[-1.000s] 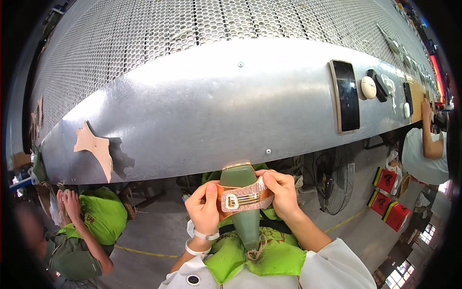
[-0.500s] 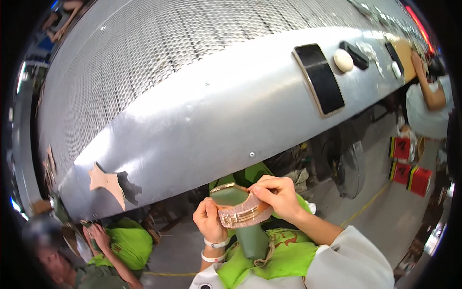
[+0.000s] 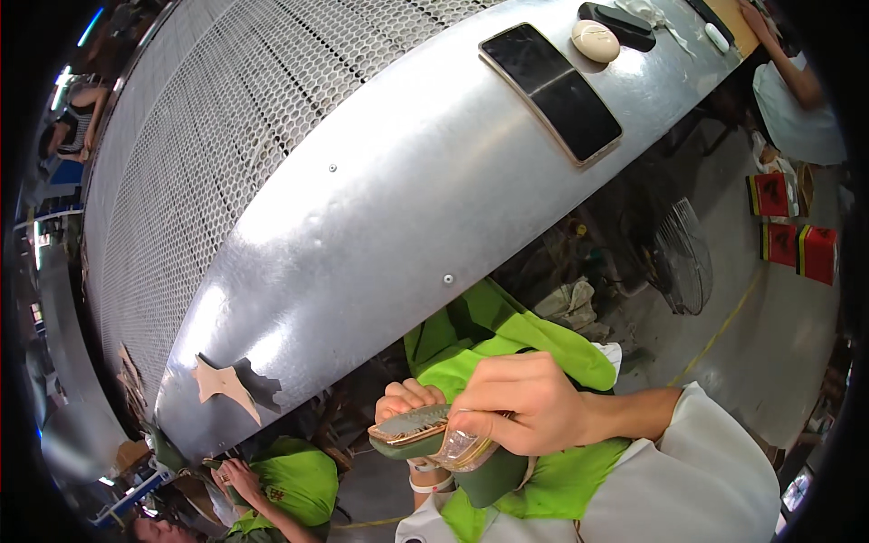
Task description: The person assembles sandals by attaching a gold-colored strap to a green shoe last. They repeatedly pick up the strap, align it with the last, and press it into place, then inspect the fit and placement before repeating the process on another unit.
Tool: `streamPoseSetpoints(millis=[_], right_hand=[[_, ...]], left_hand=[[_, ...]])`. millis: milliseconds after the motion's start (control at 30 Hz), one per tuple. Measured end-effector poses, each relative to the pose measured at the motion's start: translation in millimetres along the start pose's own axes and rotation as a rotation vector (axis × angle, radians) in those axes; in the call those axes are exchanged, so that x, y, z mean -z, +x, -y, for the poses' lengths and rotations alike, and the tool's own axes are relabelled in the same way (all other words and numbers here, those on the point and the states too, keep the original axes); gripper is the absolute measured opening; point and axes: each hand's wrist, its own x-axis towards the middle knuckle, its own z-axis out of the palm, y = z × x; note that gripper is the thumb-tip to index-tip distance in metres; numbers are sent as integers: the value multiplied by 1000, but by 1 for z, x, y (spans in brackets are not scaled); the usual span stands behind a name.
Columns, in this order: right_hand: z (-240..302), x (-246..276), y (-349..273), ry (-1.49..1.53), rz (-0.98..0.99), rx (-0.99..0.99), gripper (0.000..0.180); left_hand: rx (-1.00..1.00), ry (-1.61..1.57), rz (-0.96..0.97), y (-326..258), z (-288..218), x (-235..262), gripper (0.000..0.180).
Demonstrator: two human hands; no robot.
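Observation:
Above my lap is a green shoe last (image 3: 496, 482), tilted with its underside partly turned up. A grey insole with a tan rim (image 3: 412, 423) lies along that underside. Round the last runs a shiny pinkish, see-through sandal strap (image 3: 467, 451) with gold lines. My left hand (image 3: 407, 398) is closed on the last's toe end from the far side, its fingers partly hidden behind the insole. My right hand (image 3: 520, 404) is closed, thumb and fingers pinching the strap at the insole's edge. Whether anything else is inside that grip is hidden.
Across the front lies a metal table (image 3: 362, 244) with a perforated mesh surface (image 3: 217, 136) behind. On it are a phone (image 3: 554, 93), a round cream object (image 3: 596, 42), a black case (image 3: 617, 25) and a star-shaped tan piece (image 3: 224, 385). A fan (image 3: 681, 258) stands right; co-workers sit both sides.
The last has turned so its underside shows more. My right hand has come over the strap at the insole edge; my left has shifted behind the toe. The view has swung, too.

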Motion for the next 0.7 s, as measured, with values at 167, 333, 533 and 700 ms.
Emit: streamPoseSetpoints(millis=[167,333,533,700], right_hand=[[-1,-11,4,-20,15,54,8],[0,-11,2,-29,18,65,10],[3,-21,3,47,82,36,13],[-5,-19,9,418,244,-294,22]], left_hand=[[3,-71,-12,-2,-6,8,29],[32,-91,-4,-2,-7,0,29],[30,-89,4,-6,-18,5,28],[37,-24,20,-10,-11,13,25]])
